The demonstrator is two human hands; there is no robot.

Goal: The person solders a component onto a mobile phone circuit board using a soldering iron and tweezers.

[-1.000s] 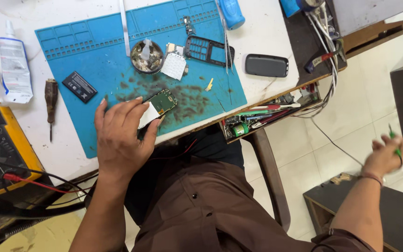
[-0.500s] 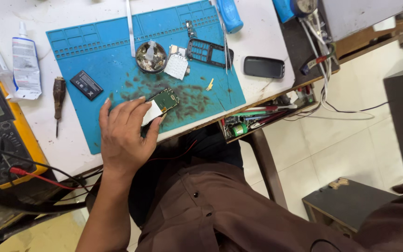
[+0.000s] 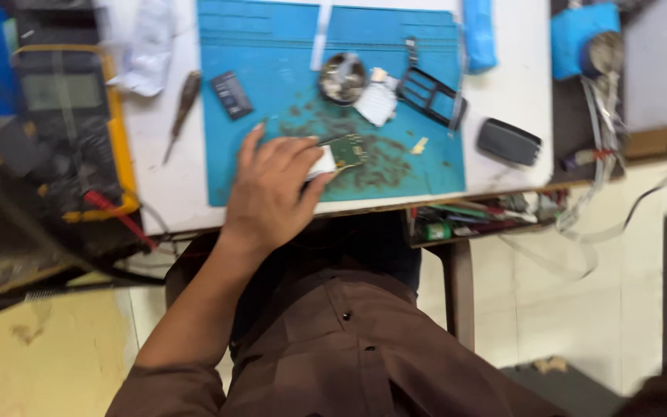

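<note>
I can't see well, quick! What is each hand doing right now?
Left hand: lies flat, fingers spread, pressing a small green circuit board on the blue mat.
Right hand: out of view.

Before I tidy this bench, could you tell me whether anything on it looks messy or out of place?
Yes. Dark specks are scattered over the blue mat, thickest around the circuit board under the left hand. A drawer below the table edge hangs open, crammed with tools and wires.
</note>
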